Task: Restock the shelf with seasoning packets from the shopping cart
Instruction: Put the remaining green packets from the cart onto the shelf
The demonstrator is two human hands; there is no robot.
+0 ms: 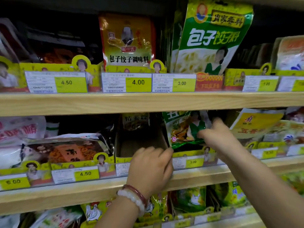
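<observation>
A green seasoning packet [182, 129] stands tilted in a yellow display box on the middle shelf [98, 186]. My right hand [217, 137] pinches its right edge with thumb and fingers. My left hand [151, 167], with bead bracelets on the wrist, has its fingertips at the packet's lower left corner, where they seem to pinch it. The box's front lip hides the bottom of the packet. The shopping cart is out of view.
Left of the packet is a nearly bare cardboard display box [139, 142]. The upper shelf [148, 101] holds a tall green packet [210, 38] and a yellow-red packet [127, 40]. Price tags line the shelf edges. More packets fill the bottom shelf [189, 204].
</observation>
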